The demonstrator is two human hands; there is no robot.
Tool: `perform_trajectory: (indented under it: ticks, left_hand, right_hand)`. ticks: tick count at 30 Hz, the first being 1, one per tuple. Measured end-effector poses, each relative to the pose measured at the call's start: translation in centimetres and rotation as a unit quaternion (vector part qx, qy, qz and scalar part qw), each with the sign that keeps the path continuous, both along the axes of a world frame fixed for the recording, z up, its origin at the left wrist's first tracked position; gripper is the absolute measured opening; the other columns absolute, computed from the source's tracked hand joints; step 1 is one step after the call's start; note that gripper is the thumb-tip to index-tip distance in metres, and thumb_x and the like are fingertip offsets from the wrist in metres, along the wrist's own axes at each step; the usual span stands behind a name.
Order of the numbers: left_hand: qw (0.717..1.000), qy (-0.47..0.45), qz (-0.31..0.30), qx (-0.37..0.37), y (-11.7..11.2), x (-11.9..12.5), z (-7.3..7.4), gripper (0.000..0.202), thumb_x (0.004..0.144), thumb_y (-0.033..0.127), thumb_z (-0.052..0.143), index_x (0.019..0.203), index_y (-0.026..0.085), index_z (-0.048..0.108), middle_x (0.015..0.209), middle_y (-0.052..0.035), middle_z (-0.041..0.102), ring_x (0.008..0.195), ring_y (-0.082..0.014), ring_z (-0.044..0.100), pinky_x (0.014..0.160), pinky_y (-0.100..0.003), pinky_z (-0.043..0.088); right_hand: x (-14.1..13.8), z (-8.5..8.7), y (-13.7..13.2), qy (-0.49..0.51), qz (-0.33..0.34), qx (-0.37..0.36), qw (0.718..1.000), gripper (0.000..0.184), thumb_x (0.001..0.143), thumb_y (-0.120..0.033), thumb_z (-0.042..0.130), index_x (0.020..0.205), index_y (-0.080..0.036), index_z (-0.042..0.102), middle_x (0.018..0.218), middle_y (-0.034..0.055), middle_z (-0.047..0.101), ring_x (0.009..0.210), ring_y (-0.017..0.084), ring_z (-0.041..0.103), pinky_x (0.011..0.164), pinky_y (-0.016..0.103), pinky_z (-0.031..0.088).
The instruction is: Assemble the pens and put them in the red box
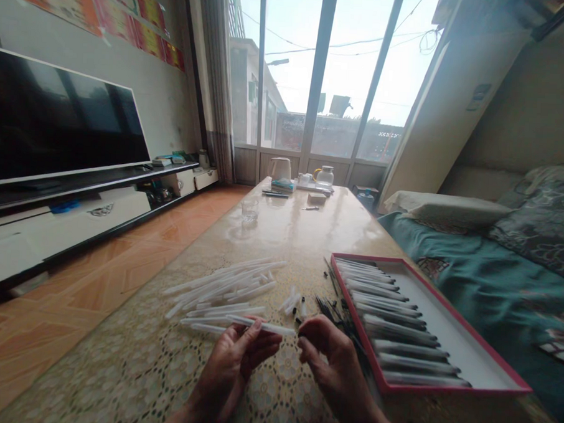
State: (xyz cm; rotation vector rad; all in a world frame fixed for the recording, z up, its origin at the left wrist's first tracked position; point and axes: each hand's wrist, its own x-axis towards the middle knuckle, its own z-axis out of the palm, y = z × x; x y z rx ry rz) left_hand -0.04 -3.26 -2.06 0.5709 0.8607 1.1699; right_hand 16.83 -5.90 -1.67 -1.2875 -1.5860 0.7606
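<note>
A thin white tube [277, 329] is left of the pink-edged box [468, 332]. The left hand [238, 353] holds it between thumb and fingers. The right hand [329, 351] is between the tube and the box, its fingertips close together by the tube's end; I cannot tell if they hold something small. Thin black sticks [336, 312] lie right beside the box. Many filled tubes [397, 310] lie in rows inside it. Farther left of the box is a pile of white tubes [227, 287]. Well beyond the box stands a kettle [281, 169].
</note>
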Motion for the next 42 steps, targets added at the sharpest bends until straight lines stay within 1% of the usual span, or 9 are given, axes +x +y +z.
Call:
perform_trajectory:
  ticks: [6,15,22,27,30,33,37,40,42]
  left_hand:
    - [1.0,0.002,-0.009,-0.004,0.1,0.1,-0.1,0.019,0.074,0.017,0.067,0.085,0.016,0.052,0.073,-0.0087,0.074,0.072,-0.0211,0.071,0.074,-0.033,0.055]
    - [1.0,-0.001,-0.013,0.008,0.0,0.1,-0.2,0.017,0.076,0.019,0.066,0.085,0.016,0.052,0.075,-0.009,0.074,0.073,-0.0205,0.071,0.074,-0.032,0.055]
    - [1.0,-0.002,-0.007,-0.002,0.1,0.3,0.0,0.018,0.071,0.018,0.07,0.081,0.015,0.055,0.071,-0.0081,0.074,0.071,-0.021,0.071,0.072,-0.032,0.056]
    - [1.0,-0.008,-0.01,-0.01,0.1,0.3,0.2,0.019,0.068,0.017,0.072,0.08,0.014,0.057,0.068,-0.007,0.073,0.069,-0.0209,0.071,0.068,-0.03,0.057]
    - [1.0,-0.013,-0.016,-0.011,0.1,0.2,0.4,0.019,0.067,0.016,0.073,0.079,0.015,0.058,0.068,-0.0071,0.073,0.069,-0.0211,0.071,0.068,-0.031,0.056]
    - [1.0,-0.012,-0.022,-0.008,0.1,0.3,0.5,0.02,0.066,0.016,0.074,0.077,0.015,0.057,0.066,-0.0072,0.073,0.068,-0.021,0.071,0.068,-0.03,0.056]
    - [1.0,0.0,-0.018,-0.002,0.1,0.4,0.3,0.023,0.064,0.019,0.076,0.078,0.015,0.057,0.065,-0.0076,0.073,0.064,-0.0205,0.071,0.065,-0.029,0.056]
    - [1.0,0.011,-0.008,-0.003,0.1,0.5,0.2,0.026,0.061,0.019,0.078,0.077,0.015,0.057,0.063,-0.007,0.073,0.062,-0.0215,0.071,0.06,-0.028,0.056]
    - [1.0,0.013,-0.01,0.001,0.1,0.6,0.1,0.027,0.059,0.02,0.079,0.075,0.015,0.057,0.062,-0.0074,0.073,0.062,-0.0224,0.071,0.059,-0.028,0.056]
  right_hand:
    - [0.1,-0.2,0.1,0.023,0.009,0.002,1.0,0.002,0.082,-0.02,0.055,0.081,-0.018,0.056,0.07,-0.0008,0.058,0.063,0.013,0.057,0.06,0.022,0.045]
    - [-0.1,-0.3,0.1,0.058,0.013,-0.015,0.998,0.005,0.083,-0.023,0.056,0.083,-0.018,0.056,0.071,-0.0006,0.059,0.063,0.013,0.059,0.06,0.022,0.046]
    - [0.0,-0.6,0.2,0.082,0.016,-0.019,0.996,0.01,0.083,-0.027,0.058,0.085,-0.017,0.057,0.072,0.0004,0.06,0.061,0.013,0.06,0.059,0.024,0.047]
    - [-0.3,-0.4,0.3,0.165,0.023,-0.057,0.984,0.018,0.079,-0.033,0.062,0.082,-0.016,0.057,0.066,-0.0006,0.059,0.056,0.012,0.059,0.053,0.022,0.046]
    - [-0.4,-0.3,0.3,0.188,0.016,-0.081,0.979,0.024,0.078,-0.038,0.062,0.079,-0.015,0.057,0.063,-0.0003,0.06,0.049,0.011,0.058,0.046,0.02,0.043]
    - [-0.4,-0.6,0.4,0.17,0.013,-0.091,0.981,0.029,0.08,-0.044,0.058,0.078,-0.015,0.056,0.064,0.0008,0.062,0.042,0.009,0.055,0.039,0.018,0.04]
    - [-0.2,-1.4,0.4,0.122,0.009,-0.092,0.988,0.035,0.083,-0.049,0.052,0.074,-0.015,0.054,0.062,0.0004,0.061,0.038,0.008,0.054,0.036,0.016,0.036]
    - [0.0,-1.9,0.5,0.056,0.007,-0.084,0.995,0.042,0.087,-0.053,0.041,0.069,-0.017,0.051,0.051,-0.0016,0.057,0.032,0.006,0.048,0.032,0.015,0.029]
    - [0.1,-1.9,0.6,0.009,-0.002,-0.056,0.998,0.048,0.089,-0.054,0.034,0.064,-0.017,0.051,0.045,-0.0024,0.053,0.031,0.007,0.045,0.034,0.016,0.03]
